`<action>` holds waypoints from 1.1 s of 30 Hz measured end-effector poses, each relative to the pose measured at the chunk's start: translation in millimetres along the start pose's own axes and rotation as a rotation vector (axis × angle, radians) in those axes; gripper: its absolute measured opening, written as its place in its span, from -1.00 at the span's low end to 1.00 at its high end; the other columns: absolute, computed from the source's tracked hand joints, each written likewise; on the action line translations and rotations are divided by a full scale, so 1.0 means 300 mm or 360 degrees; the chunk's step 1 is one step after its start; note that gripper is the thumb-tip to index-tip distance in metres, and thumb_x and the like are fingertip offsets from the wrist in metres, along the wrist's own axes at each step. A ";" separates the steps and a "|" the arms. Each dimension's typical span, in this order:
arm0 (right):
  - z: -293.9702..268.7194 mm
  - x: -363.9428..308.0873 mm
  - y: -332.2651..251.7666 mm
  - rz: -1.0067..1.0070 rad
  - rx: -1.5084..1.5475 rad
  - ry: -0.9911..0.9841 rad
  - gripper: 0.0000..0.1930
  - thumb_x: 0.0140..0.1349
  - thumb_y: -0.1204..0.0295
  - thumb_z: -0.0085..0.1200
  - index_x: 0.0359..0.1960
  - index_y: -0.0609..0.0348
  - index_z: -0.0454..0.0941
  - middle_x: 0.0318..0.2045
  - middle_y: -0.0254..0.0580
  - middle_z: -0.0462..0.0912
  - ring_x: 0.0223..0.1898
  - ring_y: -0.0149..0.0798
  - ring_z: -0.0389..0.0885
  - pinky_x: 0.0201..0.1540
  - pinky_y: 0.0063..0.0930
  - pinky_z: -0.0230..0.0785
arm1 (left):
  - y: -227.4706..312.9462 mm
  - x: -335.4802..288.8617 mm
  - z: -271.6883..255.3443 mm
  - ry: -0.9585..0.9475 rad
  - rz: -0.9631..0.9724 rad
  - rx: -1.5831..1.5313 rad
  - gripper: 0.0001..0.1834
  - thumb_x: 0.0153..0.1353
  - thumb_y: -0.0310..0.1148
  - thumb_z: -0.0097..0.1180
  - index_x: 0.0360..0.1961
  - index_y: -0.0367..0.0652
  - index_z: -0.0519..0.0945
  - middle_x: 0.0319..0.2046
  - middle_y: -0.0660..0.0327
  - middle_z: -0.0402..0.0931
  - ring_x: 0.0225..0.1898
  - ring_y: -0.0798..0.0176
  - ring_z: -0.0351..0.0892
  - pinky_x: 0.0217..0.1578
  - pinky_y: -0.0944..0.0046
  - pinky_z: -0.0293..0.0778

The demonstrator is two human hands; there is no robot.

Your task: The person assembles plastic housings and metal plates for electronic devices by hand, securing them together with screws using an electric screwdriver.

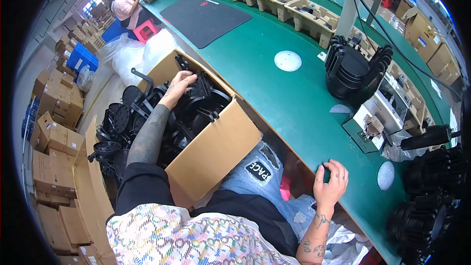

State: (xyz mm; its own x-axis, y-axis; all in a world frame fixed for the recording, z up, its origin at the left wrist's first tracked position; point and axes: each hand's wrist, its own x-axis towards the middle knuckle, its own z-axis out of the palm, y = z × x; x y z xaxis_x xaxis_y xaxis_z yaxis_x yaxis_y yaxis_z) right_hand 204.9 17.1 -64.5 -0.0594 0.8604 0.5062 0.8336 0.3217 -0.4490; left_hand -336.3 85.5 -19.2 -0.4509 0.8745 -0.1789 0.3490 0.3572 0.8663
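My left hand [179, 88] reaches into an open cardboard box [216, 149] at my left. Its fingers are bent and closed at a black plastic part [200, 87] near the box's far side; the fingertips are partly hidden. Many similar black parts, some round and disc-like with arms [119, 118], lie jumbled in the box. My right hand [331, 181] rests at the near edge of the green workbench [274, 93]. Its fingers are loosely curved and apart from the thumb, with nothing between them.
A black ribbed assembly [347, 68] stands on the bench by a metal fixture [373, 120]. More black assemblies [422, 221] sit at the right. Moulded trays [311, 19] line the far side, beyond a dark mat [206, 18]. A seated person [125, 7] is at far left.
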 end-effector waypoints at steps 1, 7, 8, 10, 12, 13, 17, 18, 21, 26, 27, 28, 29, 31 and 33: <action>0.002 -0.001 -0.003 -0.0012 0.0005 -0.0004 -0.83 0.12 0.43 0.29 -0.25 0.09 0.62 -0.11 -0.19 0.66 -0.01 -0.04 0.59 0.08 -0.14 0.40 | 0.007 0.007 0.008 -0.0027 -0.0103 0.0249 -0.23 0.30 0.19 0.13 0.29 -0.23 0.41 0.10 0.06 0.52 0.21 0.15 0.46 0.24 0.16 0.32; -0.004 0.000 -0.006 0.0008 -0.0026 0.0021 -0.82 0.11 0.46 0.29 -0.24 0.10 0.61 -0.12 -0.19 0.65 -0.02 -0.03 0.59 0.07 -0.14 0.40 | 0.014 0.065 0.122 -0.0154 0.0015 0.1183 0.11 0.11 0.44 0.16 0.30 -0.45 0.36 0.29 -0.27 0.32 0.38 -0.13 0.27 0.34 0.05 0.24; -0.004 -0.002 -0.009 0.0009 -0.0014 0.0017 -0.82 0.10 0.47 0.29 -0.25 0.11 0.61 -0.13 -0.19 0.65 -0.02 -0.03 0.59 0.07 -0.14 0.40 | -0.010 0.076 0.110 -0.0081 0.0051 0.1157 0.09 0.10 0.43 0.18 0.26 -0.45 0.39 0.24 -0.25 0.37 0.34 -0.13 0.31 0.32 0.05 0.27; -0.004 -0.005 -0.005 -0.0007 -0.0008 0.0020 -0.82 0.10 0.47 0.29 -0.25 0.11 0.61 -0.13 -0.19 0.65 -0.03 -0.03 0.59 0.06 -0.14 0.41 | -0.020 0.070 0.107 -0.0008 0.0163 0.1133 0.03 0.07 0.40 0.23 0.17 -0.44 0.46 0.14 -0.21 0.44 0.24 -0.12 0.41 0.26 0.06 0.33; -0.006 -0.005 -0.003 -0.0014 -0.0018 0.0020 -0.83 0.10 0.47 0.29 -0.26 0.11 0.61 -0.13 -0.19 0.65 -0.03 -0.03 0.59 0.06 -0.15 0.41 | -0.031 0.028 0.109 0.0037 0.0147 0.1081 -0.02 0.07 0.33 0.27 0.16 -0.43 0.48 0.13 -0.21 0.45 0.23 -0.10 0.43 0.25 0.09 0.35; -0.005 -0.003 -0.004 -0.0015 -0.0013 0.0027 -0.83 0.10 0.47 0.29 -0.26 0.11 0.61 -0.13 -0.19 0.65 -0.03 -0.03 0.59 0.06 -0.15 0.41 | -0.030 -0.003 0.101 0.0063 0.0143 0.1067 0.01 0.07 0.31 0.28 0.23 -0.43 0.42 0.15 -0.22 0.43 0.26 -0.11 0.42 0.29 0.09 0.32; 0.003 -0.001 -0.002 -0.0014 -0.0039 0.0035 -0.83 0.10 0.47 0.29 -0.26 0.10 0.61 -0.13 -0.19 0.64 -0.04 -0.04 0.59 0.06 -0.15 0.41 | -0.016 -0.042 0.052 0.0076 0.0054 0.0839 0.11 0.01 0.23 0.36 0.34 -0.47 0.30 0.30 -0.31 0.31 0.37 -0.13 0.34 0.36 0.08 0.27; 0.004 -0.002 0.000 -0.0007 -0.0044 0.0034 -0.83 0.10 0.46 0.29 -0.26 0.10 0.61 -0.13 -0.20 0.64 -0.04 -0.04 0.58 0.06 -0.14 0.41 | -0.002 -0.055 0.045 0.0077 0.0028 0.0784 0.12 0.01 0.20 0.37 0.36 -0.47 0.27 0.32 -0.31 0.31 0.37 -0.13 0.33 0.35 0.07 0.27; 0.005 -0.002 -0.002 0.0004 -0.0059 0.0021 -0.83 0.10 0.46 0.29 -0.27 0.09 0.61 -0.13 -0.20 0.64 -0.05 -0.04 0.58 0.06 -0.14 0.40 | 0.002 -0.038 -0.027 -0.0190 -0.0115 0.0442 0.07 0.06 -0.01 0.42 0.41 -0.46 0.17 0.24 -0.11 0.43 0.22 0.00 0.48 0.26 0.15 0.35; 0.006 0.002 -0.009 0.0007 -0.0062 0.0019 -0.84 0.10 0.47 0.30 -0.28 0.10 0.60 -0.14 -0.20 0.64 -0.05 -0.04 0.58 0.05 -0.14 0.40 | -0.030 -0.099 -0.023 -0.0263 -0.0100 -0.0402 -0.39 0.15 -0.55 0.32 0.24 -0.06 0.41 -0.06 0.24 0.51 -0.09 0.43 0.52 -0.16 0.40 0.46; 0.005 0.002 -0.010 0.0011 -0.0059 0.0022 -0.84 0.10 0.47 0.30 -0.28 0.10 0.60 -0.14 -0.20 0.64 -0.06 -0.04 0.58 0.05 -0.14 0.40 | -0.041 -0.099 -0.038 -0.0297 -0.0171 -0.0535 -0.41 0.15 -0.56 0.30 0.22 -0.08 0.42 -0.07 0.25 0.53 -0.09 0.43 0.54 -0.14 0.40 0.47; 0.005 0.002 -0.010 0.0009 -0.0053 0.0020 -0.84 0.10 0.47 0.30 -0.28 0.10 0.60 -0.14 -0.20 0.64 -0.06 -0.04 0.58 0.05 -0.14 0.40 | -0.053 -0.096 -0.048 -0.0418 -0.0132 -0.0527 -0.39 0.13 -0.63 0.26 0.24 -0.13 0.44 -0.05 0.26 0.57 -0.09 0.43 0.57 -0.09 0.40 0.49; 0.004 0.001 -0.011 0.0008 -0.0070 0.0022 -0.85 0.10 0.47 0.30 -0.29 0.10 0.61 -0.14 -0.20 0.64 -0.06 -0.04 0.58 0.05 -0.14 0.40 | -0.059 -0.094 -0.072 -0.0596 -0.0172 -0.0414 -0.38 0.12 -0.64 0.24 0.25 -0.17 0.45 -0.01 0.26 0.58 -0.08 0.43 0.58 -0.06 0.41 0.50; 0.001 -0.002 -0.012 0.0008 -0.0089 0.0021 -0.85 0.11 0.47 0.29 -0.29 0.11 0.61 -0.15 -0.20 0.64 -0.06 -0.04 0.58 0.05 -0.14 0.40 | -0.037 -0.097 -0.104 -0.0964 -0.0315 -0.0326 -0.18 0.04 -0.64 0.28 0.39 -0.15 0.34 0.21 0.13 0.47 0.10 0.28 0.54 0.14 0.28 0.45; 0.002 0.000 -0.015 0.0006 -0.0084 0.0017 -0.86 0.10 0.48 0.29 -0.30 0.11 0.61 -0.15 -0.20 0.63 -0.07 -0.03 0.58 0.04 -0.14 0.41 | -0.019 -0.093 -0.103 -0.1315 0.0053 0.0050 0.08 -0.08 -0.61 0.38 0.51 -0.06 0.14 0.35 0.02 0.31 0.29 0.09 0.39 0.32 0.13 0.28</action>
State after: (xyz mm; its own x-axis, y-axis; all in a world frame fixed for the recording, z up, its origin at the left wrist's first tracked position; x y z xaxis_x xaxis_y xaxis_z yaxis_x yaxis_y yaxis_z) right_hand 200.7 16.0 -63.0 -0.0505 0.8572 0.5125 0.8618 0.2967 -0.4114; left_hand -351.0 48.8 -4.9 0.3053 0.8396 -0.4493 0.3796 0.3254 0.8660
